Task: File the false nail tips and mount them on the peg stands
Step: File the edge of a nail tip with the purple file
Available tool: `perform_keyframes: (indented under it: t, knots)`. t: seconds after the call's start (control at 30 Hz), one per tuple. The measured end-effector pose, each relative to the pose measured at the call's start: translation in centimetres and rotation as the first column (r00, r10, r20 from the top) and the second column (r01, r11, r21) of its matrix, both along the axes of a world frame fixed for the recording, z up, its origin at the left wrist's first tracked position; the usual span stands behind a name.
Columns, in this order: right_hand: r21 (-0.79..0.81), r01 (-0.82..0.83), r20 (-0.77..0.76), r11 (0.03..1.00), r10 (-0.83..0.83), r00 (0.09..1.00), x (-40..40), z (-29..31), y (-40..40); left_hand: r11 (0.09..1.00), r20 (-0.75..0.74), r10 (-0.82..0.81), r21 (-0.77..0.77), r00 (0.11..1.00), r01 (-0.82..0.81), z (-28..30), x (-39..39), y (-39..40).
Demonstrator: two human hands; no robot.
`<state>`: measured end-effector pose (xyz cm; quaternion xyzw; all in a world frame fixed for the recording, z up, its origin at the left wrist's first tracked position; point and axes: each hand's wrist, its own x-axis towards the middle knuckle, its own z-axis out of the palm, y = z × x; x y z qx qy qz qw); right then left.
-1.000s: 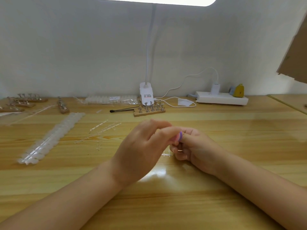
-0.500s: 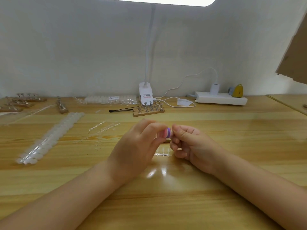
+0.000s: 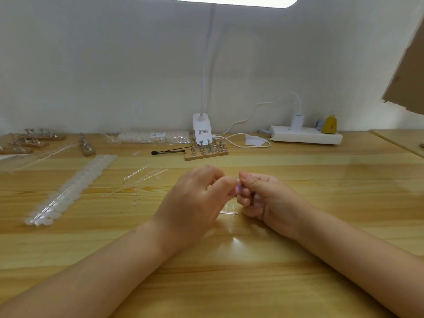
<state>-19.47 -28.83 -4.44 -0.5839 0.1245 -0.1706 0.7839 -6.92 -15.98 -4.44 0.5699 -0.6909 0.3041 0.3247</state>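
Note:
My left hand [image 3: 195,203] and my right hand [image 3: 268,198] meet fingertip to fingertip above the middle of the table. A small purple file [image 3: 238,188] shows between them, pinched at my left fingertips. Against it, my right thumb and fingers pinch a clear nail tip [image 3: 236,179]; most of it is hidden. A short clear sprue piece [image 3: 228,212] lies on the table under the hands. A wooden peg stand [image 3: 206,154] with metal pegs sits behind the hands, apart from them. A long strip of clear nail tips [image 3: 68,191] lies at the left.
Empty clear sprue strips [image 3: 142,177] lie left of the hands. A black tool [image 3: 168,152], a bag of tips [image 3: 151,136] and the lamp base [image 3: 202,128] stand at the back. More peg stands [image 3: 34,138] sit far left, a power strip [image 3: 305,137] back right.
Both hands have shifted slightly left and away from me while the purple file slid between the fingertips. The sprue piece under them has come into view.

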Motion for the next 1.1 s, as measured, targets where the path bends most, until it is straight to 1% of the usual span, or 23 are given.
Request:
perform_keyframes:
  t: [0.07,0.1,0.17,0.2,0.23,0.37,0.43,0.5,0.53,0.63,0.67,0.73,0.8,0.83,0.93,0.97,1.07,1.1]
  knots:
    - [0.019,0.022,-0.009,1.000,-0.022,1.000,0.0,-0.1,0.0,1.000,-0.037,0.023,-0.008,0.999,-0.023,0.1,0.6,0.2]
    - [0.011,0.025,-0.008,1.000,-0.025,1.000,0.1,-0.1,0.0,0.999,-0.023,0.010,-0.030,1.000,-0.010,0.1,0.6,0.2]
    - [-0.012,0.014,0.005,1.000,-0.014,1.000,0.1,-0.2,0.1,0.996,0.073,-0.021,-0.084,0.997,0.027,0.1,0.1,0.1]
    - [-0.020,0.002,0.013,1.000,-0.002,1.000,0.1,-0.1,0.2,0.995,0.115,-0.023,-0.092,0.993,0.033,0.0,-0.2,0.0]
    - [-0.019,-0.012,0.014,1.000,0.012,1.000,0.1,-0.1,0.2,0.997,0.123,-0.014,-0.079,0.992,0.023,-0.1,-0.2,-0.1]
    - [0.024,-0.005,-0.014,1.000,0.005,1.000,0.1,0.0,0.1,0.997,-0.019,0.077,-0.027,0.997,-0.078,0.0,1.1,0.1]
    - [0.011,0.004,-0.010,1.000,-0.003,1.000,0.1,-0.1,0.1,0.998,-0.024,0.022,-0.051,0.999,-0.023,0.1,0.8,0.1]
    - [-0.004,-0.005,0.007,1.000,0.005,1.000,0.1,-0.1,0.1,0.997,0.033,-0.048,-0.063,0.998,0.050,0.0,-0.2,-0.1]
    - [-0.007,-0.013,0.012,1.000,0.013,1.000,0.1,-0.1,0.1,0.997,0.035,-0.056,-0.051,0.998,0.058,-0.1,-0.5,-0.1]
    - [0.030,-0.007,0.011,1.000,0.006,1.000,-0.1,0.1,0.0,1.000,-0.076,0.007,0.017,0.997,-0.006,-0.2,0.2,0.0]
    - [0.034,0.002,0.012,0.999,-0.002,1.000,0.0,0.0,0.0,1.000,-0.116,0.018,0.019,0.993,-0.016,-0.2,0.4,0.1]
    - [0.027,0.018,0.016,0.999,-0.018,1.000,0.0,0.0,0.0,0.999,-0.190,-0.044,-0.021,0.981,0.041,-0.1,0.2,0.2]
    - [0.023,0.023,0.022,0.999,-0.024,0.999,0.0,-0.1,0.0,0.992,-0.224,-0.124,-0.041,0.967,0.118,-0.1,-0.5,0.0]
    - [0.020,0.019,0.025,1.000,-0.020,0.999,0.0,0.0,0.1,0.991,-0.232,-0.133,-0.018,0.964,0.132,-0.3,-0.7,-0.1]
    - [0.008,0.017,0.024,1.000,-0.017,1.000,-0.1,0.1,0.1,0.994,-0.287,-0.067,0.067,0.955,0.090,-0.8,-0.4,-0.1]
    - [0.004,0.022,0.023,1.000,-0.022,0.999,-0.1,0.1,0.2,0.995,-0.313,-0.062,0.057,0.948,0.084,-0.8,-0.2,0.0]
    - [0.006,0.045,0.027,0.999,-0.045,0.999,0.0,0.1,0.3,0.992,-0.368,-0.127,-0.027,0.921,0.126,-0.4,-0.5,-0.1]
    - [0.007,0.048,0.025,0.999,-0.048,0.999,-0.1,0.1,0.3,0.991,-0.368,-0.131,-0.012,0.921,0.136,-0.5,-0.6,-0.1]
